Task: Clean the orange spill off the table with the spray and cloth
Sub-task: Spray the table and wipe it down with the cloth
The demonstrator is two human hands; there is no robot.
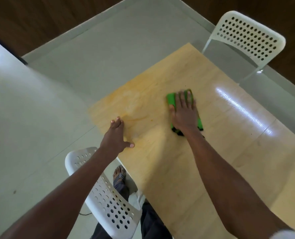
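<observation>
A smeared orange spill [134,107] covers the near-left part of the light wooden table [212,152], with wet streaks running toward the table's left edge. My right hand [184,112] lies flat on a folded green cloth [171,99] with a black edge, pressing it to the table to the right of the spill. My left hand [116,137] rests flat on the table's left edge, fingers together and thumb out, just below the spill. No spray bottle is in view.
A white perforated chair [108,200] stands at the table's left edge below my left arm. Another white perforated chair [246,37] stands at the far right corner. Pale floor tiles surround the table; my sandalled foot [120,173] shows beside the table.
</observation>
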